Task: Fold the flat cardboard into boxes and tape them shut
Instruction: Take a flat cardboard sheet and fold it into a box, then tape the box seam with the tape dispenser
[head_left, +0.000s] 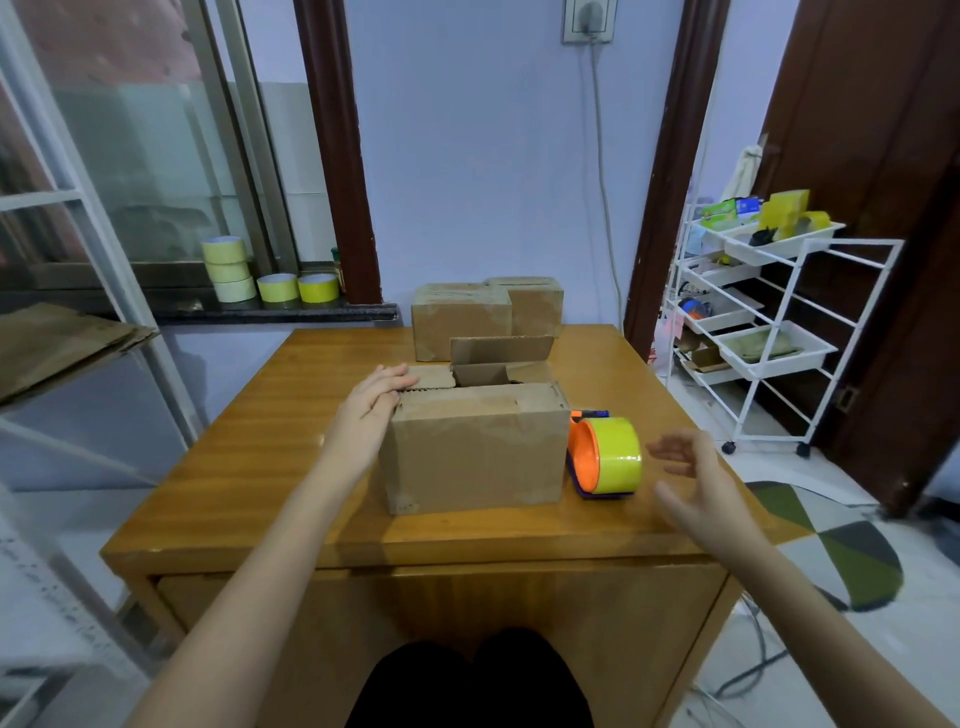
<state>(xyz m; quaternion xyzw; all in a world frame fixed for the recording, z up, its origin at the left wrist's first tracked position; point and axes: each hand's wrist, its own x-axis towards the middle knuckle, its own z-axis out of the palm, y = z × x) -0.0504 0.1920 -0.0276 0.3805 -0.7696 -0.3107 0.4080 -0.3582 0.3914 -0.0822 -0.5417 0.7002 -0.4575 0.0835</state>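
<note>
Under the straight fingers of the left hand (371, 410) sits the cardboard box (475, 447), upright near the middle of the wooden table (260, 467). That hand lies flat against the box's upper left corner, its fingertips reaching onto the folded left flap (428, 376); nothing is gripped, the fingers only press. Beyond those fingertips the far flap (501, 351) stands up, and the near flap lies folded across the top, so the box is partly closed with a dark gap showing in the middle.

Off to the other side, the right hand (691, 478) hovers above the table's right edge with its fingers spread and loosely extended, holding nothing. Just ahead of its fingertips, close but not touching, rests a tape dispenser (605, 454) with an orange hub and a yellow-green roll, lying right beside the box's right wall.

Farther from both hands, at the table's far edge, two closed boxes (488, 312) stand side by side against the pale wall. Past the left hand's side, on a dark window ledge, spare tape rolls (260, 275) are lined up, three of them stacked. Beyond the right hand stands a white wire trolley (769, 332) with trays of odds and ends. Flattened cardboard (57, 338) lies on a shelf at the far left.
</note>
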